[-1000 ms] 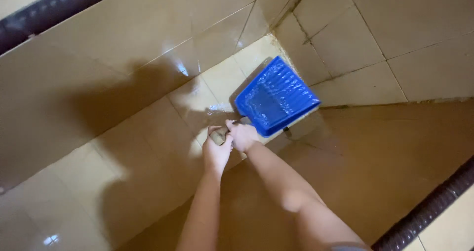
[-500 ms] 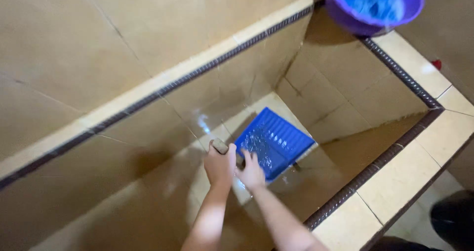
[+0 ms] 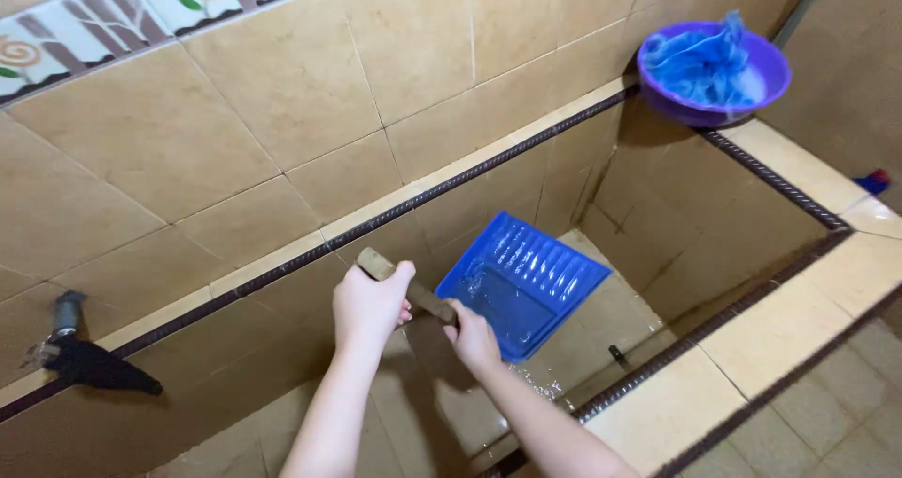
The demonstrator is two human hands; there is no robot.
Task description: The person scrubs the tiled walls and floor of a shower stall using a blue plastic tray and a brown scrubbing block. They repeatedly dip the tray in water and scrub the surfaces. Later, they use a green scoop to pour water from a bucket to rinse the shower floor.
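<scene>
A tiled tub (image 3: 658,252) lay below both hands; the blue dustpan (image 3: 521,281) sat just beyond them, tilted, holding water. The left hand (image 3: 371,304) and right hand (image 3: 473,335) were closed around its handle (image 3: 423,297). Wet grips might slip, spilling the water.

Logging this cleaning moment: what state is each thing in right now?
Blue dustpan: lifted, tilted, wet, water in it.
Handle: held by both hands.
Left hand: closed on handle.
Right hand: closed on handle.
Purple basin: on ledge, blue cloth inside.
Wall tap: not running.
</scene>
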